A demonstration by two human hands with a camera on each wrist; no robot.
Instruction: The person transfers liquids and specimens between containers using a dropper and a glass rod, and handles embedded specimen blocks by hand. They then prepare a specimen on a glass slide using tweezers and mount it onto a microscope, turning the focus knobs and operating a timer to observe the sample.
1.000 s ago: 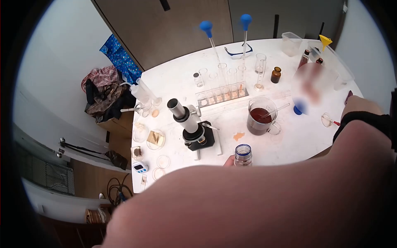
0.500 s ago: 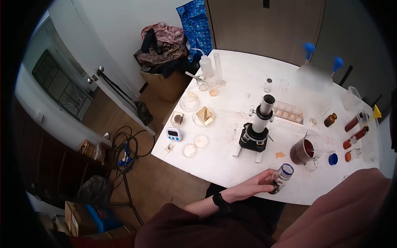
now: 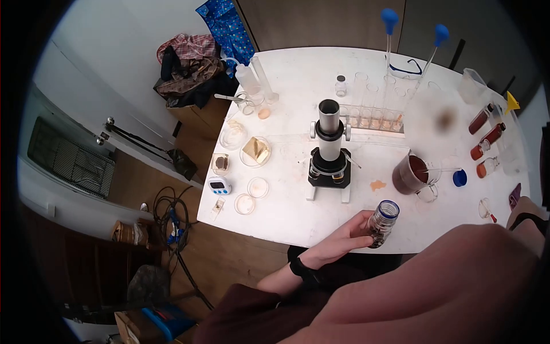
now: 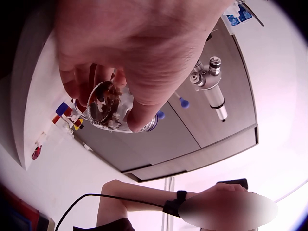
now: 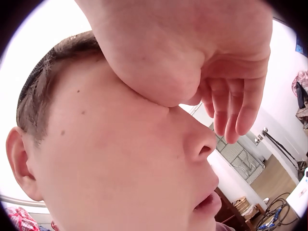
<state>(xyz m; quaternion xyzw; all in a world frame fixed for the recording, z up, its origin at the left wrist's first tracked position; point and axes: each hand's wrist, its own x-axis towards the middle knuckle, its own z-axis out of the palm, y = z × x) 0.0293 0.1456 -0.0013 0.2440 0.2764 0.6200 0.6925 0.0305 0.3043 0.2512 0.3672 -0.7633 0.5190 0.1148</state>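
Note:
In the head view my left hand [image 3: 350, 234] grips a clear glass bottle [image 3: 384, 221] with a blue ring at its uncapped neck, over the table's front edge. Dark brown, flaky bits show inside the bottle [image 4: 107, 108] in the left wrist view, with fingers and thumb around its sides. My right hand [image 5: 211, 53] is raised against the person's head, fingers loosely bent and holding nothing. Behind the bottle stand a glass beaker [image 3: 405, 176] of dark red liquid, a rod leaning in it, and a black-and-white microscope [image 3: 330, 140]. A blue cap [image 3: 460, 178] lies beyond the beaker.
A test-tube rack [image 3: 372, 119] stands behind the microscope. Bottles of red liquid [image 3: 492, 133] line the right side near a clear bin [image 3: 513, 155]. Petri dishes [image 3: 245, 203], a timer [image 3: 219, 185] and a wash bottle [image 3: 246, 77] are at left. An orange spill [image 3: 377, 185] marks the table.
The head view swung left, then partly back. The right arm, which stretched across the front of the view, has drawn aside, uncovering the left hand, which still holds the bottle.

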